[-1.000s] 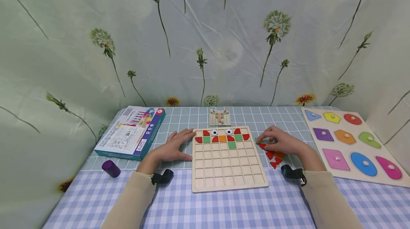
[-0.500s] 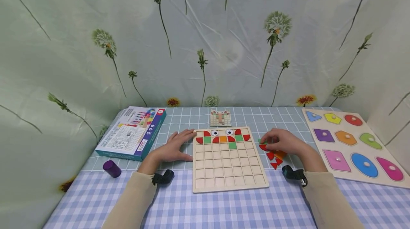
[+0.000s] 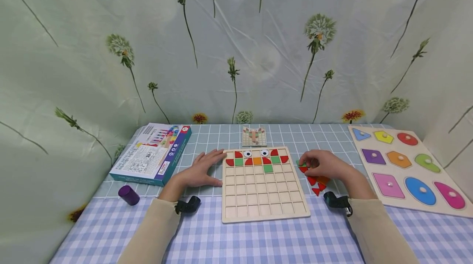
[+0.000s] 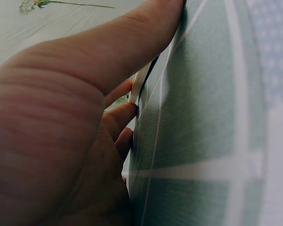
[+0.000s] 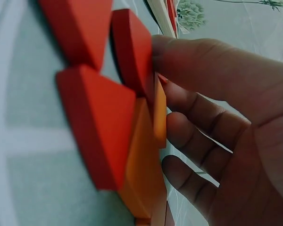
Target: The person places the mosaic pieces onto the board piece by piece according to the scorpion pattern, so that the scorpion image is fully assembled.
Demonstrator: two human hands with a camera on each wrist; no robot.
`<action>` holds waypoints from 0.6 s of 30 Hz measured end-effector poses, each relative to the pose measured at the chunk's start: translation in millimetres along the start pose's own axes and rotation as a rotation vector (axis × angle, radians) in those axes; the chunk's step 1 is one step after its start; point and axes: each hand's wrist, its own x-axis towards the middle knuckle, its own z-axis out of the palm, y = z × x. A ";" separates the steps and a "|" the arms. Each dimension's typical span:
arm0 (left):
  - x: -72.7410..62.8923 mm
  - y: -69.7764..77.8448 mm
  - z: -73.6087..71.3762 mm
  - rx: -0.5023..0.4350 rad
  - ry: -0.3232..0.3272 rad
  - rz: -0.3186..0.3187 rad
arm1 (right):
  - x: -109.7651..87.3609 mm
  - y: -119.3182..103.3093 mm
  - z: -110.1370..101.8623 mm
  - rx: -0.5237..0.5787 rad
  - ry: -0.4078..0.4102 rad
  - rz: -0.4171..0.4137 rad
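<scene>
In the head view my left hand [image 3: 201, 170] rests at the left edge of a square wooden grid board [image 3: 255, 200], fingers at its upper left corner and thumb spread below. Along the board's top rows lie red quarter-round tiles, green squares, an orange square [image 3: 257, 161] and two eye tiles [image 3: 265, 153]. My right hand [image 3: 327, 164] bends over a small pile of loose tiles right of the board. Its index fingertip is near a green tile [image 3: 305, 164]. In the right wrist view the thumb tip touches a red curved tile [image 5: 132, 52]; orange tiles [image 5: 140, 165] lie under the fingers.
A small pattern card [image 3: 254, 136] stands behind the board. At the left are a flat game box [image 3: 149, 153] and a purple cylinder [image 3: 129, 195]. A wooden knob puzzle [image 3: 400, 163] with coloured shapes lies on the right. The table carries checked cloth [image 3: 221, 247].
My right hand stays over the loose tiles, its fingertips shifting slightly around the green and red ones; the green tile has moved a little to the right. My left hand has not moved.
</scene>
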 end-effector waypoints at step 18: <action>-0.8 1.1 0.3 0.011 0.008 0.010 | 1.5 -5.1 1.2 0.055 -0.027 0.034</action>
